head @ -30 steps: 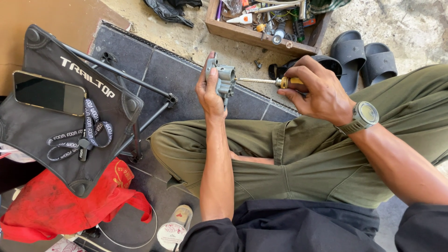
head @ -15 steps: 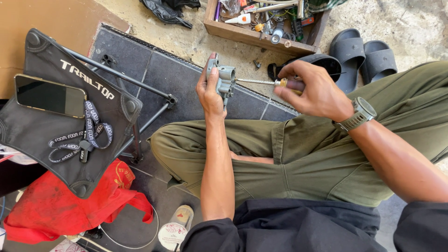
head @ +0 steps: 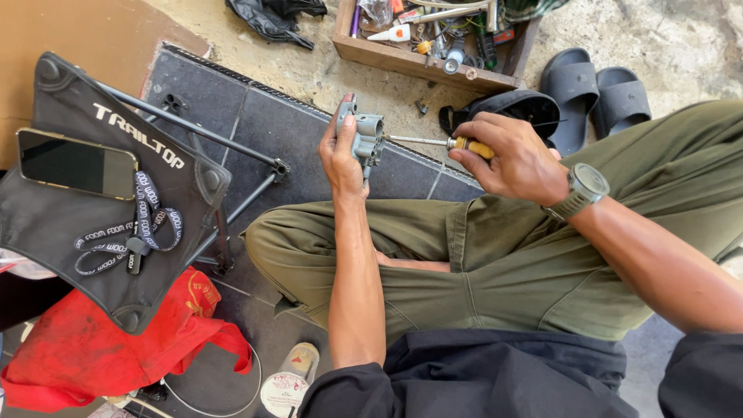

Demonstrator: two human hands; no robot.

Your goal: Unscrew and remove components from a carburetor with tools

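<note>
Since the earlier frames the right hand (head: 515, 159) has moved a little away from the metal part, and its wrist has turned, so the watch (head: 586, 186) now shows more of its face; the left hand (head: 343, 155) has stayed almost in the same place. The left hand has its grip closed around a small grey metal part (head: 367, 138), held upright above the knees, with the fingers behind it and the thumb in front. The right hand has its grip closed on the yellow handle of a screwdriver (head: 445, 142). The long axis of the screwdriver is almost horizontal in the view, and its thin shaft points left, with the tip touching the side of the metal part.

The person sits cross-legged in green trousers (head: 480, 263) on a floor of dark tiles (head: 271, 124), which ends at rough concrete (head: 665, 31). Beyond the hands there is a wooden tray (head: 410, 58) full of small tools and bottles, and near it a pair of dark sandals (head: 600, 89). On the left stands a black folding stool (head: 93, 232) with a phone (head: 76, 163) and a lanyard (head: 131, 236) lying on its fabric seat. A red bag (head: 116, 340) lies beside the stool, and a small round tin (head: 282, 383) is on the floor near the left elbow.
</note>
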